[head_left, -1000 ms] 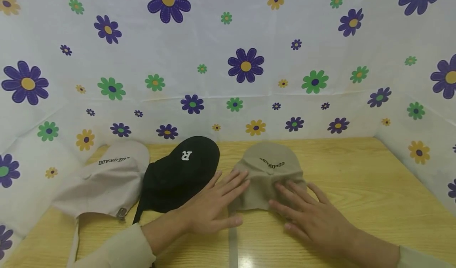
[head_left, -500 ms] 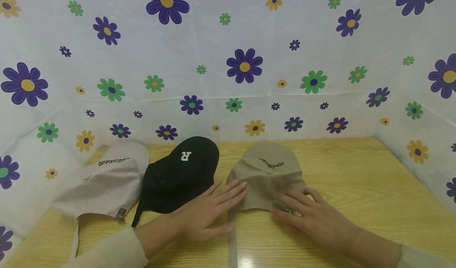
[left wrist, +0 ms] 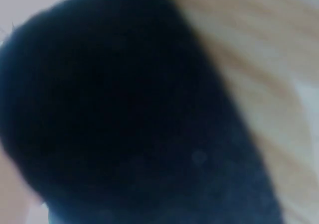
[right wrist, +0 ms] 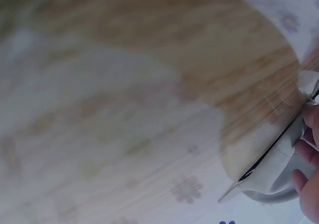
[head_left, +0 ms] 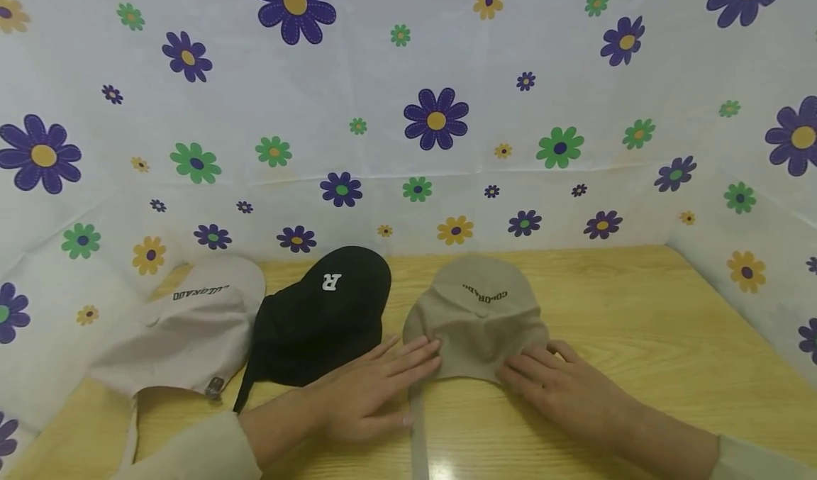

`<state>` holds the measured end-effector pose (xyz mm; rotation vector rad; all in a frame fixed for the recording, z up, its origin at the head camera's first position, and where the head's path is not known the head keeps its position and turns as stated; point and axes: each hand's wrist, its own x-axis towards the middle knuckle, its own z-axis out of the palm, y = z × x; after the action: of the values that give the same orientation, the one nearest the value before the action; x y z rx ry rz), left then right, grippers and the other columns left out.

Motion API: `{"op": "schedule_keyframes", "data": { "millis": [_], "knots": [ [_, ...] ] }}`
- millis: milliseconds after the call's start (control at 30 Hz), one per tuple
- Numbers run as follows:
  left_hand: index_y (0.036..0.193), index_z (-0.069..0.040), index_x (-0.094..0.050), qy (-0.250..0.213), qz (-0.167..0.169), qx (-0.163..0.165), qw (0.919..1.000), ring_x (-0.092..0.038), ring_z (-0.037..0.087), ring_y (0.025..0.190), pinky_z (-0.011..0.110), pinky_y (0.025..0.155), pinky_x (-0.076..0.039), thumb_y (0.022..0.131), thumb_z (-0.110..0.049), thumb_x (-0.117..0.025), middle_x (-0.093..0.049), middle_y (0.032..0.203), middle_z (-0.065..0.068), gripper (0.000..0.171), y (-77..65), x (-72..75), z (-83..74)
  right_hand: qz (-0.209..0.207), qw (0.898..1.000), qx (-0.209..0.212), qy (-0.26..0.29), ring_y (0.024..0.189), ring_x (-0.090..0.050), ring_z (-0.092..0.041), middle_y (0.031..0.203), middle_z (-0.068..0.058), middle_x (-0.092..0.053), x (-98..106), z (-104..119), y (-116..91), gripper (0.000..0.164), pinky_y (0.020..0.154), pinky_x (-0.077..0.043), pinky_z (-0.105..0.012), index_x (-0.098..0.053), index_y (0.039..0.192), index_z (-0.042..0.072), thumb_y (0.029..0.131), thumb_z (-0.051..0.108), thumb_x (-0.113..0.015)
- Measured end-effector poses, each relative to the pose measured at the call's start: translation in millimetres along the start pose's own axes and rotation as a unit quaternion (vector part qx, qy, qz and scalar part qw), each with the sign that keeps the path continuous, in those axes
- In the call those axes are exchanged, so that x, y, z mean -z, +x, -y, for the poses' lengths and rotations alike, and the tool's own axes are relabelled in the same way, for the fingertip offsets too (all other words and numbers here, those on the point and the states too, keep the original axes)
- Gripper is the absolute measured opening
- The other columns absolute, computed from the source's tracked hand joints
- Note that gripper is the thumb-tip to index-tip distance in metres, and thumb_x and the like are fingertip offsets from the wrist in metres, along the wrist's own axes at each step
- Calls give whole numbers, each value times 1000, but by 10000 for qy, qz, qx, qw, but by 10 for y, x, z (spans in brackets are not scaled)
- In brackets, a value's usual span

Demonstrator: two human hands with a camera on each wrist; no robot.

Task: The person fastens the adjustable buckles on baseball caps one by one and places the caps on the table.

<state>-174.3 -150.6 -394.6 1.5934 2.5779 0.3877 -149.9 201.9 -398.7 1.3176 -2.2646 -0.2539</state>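
"Three in a row on the worktop (head_left: 651,310), yeah? Gimme L to R."

"Pale pink baseball cap (head_left: 185,345), black baseball cap (head_left: 325,324), khaki baseball cap (head_left: 479,324). First two are v. close, overlapping in the head view; small gap btwn black & khaki at the far end."

"Which one's being handled?"

"Khaki, approx. centre-right, flat on the wood. Dark 'COLORADO' lettering, upside down from the person's side, crown button just below it, soft creases in the fabric."

"L hand (head_left: 367,398)?"

"Open: fingers out straight, tips on the khaki cap's near L edge, thumb apart. Forearm crosses in front of the black cap; can't tell if they touch."

"R hand (head_left: 564,388)?"

"Fingers bent, tips at the khaki cap's near R edge. Thumb's hidden, so can't say if it's pinching or just resting there. R wrist cam also has fingers against the cap, at the pic's R side."

"L wrist cam any use?"

"Not much, v. blurry, mostly a big dark shape w/ wood grain next to it."

"Other details?"

"White 'R' on the black one, plus a dark strap (head_left: 243,391) at its near L corner. Pink one has a metal buckle (head_left: 215,387) & a loose pale strap (head_left: 130,434) hanging twd the person. Thin greyish strip (head_left: 418,430) runs from the khaki cap's near L side twd the person too. Pale cuffs (head_left: 198,451) on both arms."

"Background?"

"White cloth (head_left: 472,54), purple/green/yellow flowers, at back & both sides."
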Motion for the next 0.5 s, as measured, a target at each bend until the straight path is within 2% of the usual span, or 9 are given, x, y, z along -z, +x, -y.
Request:
{"op": "schedule_keyframes", "data": {
  "millis": [67, 133, 233, 300, 500],
  "knots": [
    [160, -24, -21, -12, 69, 24, 10000, -2, 12, 155, 55, 123, -10, 103, -46, -41, -3, 168, -7, 64, 8, -3, -7, 108, 9999, -60, 29, 116, -55, -20, 127, -1, -59, -1, 1, -1, 45, 90, -50, -40, -59, 135, 11, 100, 18, -32],
    [159, -26, -25, 21, 106, 3, 9999, -2, 12, 155, 57, 122, -11, 104, -44, -40, -5, 168, -7, 60, 15, -8, -18, 216, 9996, -89, 126, 117, -55, -22, 129, -4, -57, -2, 0, -4, 43, 91, -52, -39, -58, 137, 9, 99, 17, -40],
    [157, -27, -30, 86, 168, -49, 9998, -4, 13, 155, 57, 122, -14, 105, -42, -38, -8, 168, -6, 55, 24, -16, -43, 282, 9990, -118, 334, 113, -55, -21, 127, -6, -55, -3, -2, -3, 49, 90, -53, -36, -58, 136, 7, 88, 12, -58],
    [156, -27, -34, 160, 161, -127, 9997, -6, 15, 155, 56, 121, -17, 106, -41, -36, -12, 168, -5, 52, 28, -26, -60, 256, 9987, -131, 431, 108, -54, -18, 123, -5, -54, -5, -1, -2, 52, 87, -53, -33, -60, 135, 7, 83, 9, -65],
    [147, -27, -51, 161, 39, -268, 9995, -18, 18, 154, 54, 120, -24, 107, -38, -39, -23, 165, -2, 43, 36, -49, -86, 138, 9976, -70, 679, 100, -53, -15, 116, -3, -51, -4, 1, -3, 52, 85, -54, -30, -64, 130, 8, 79, 5, -70]
  ]
}}
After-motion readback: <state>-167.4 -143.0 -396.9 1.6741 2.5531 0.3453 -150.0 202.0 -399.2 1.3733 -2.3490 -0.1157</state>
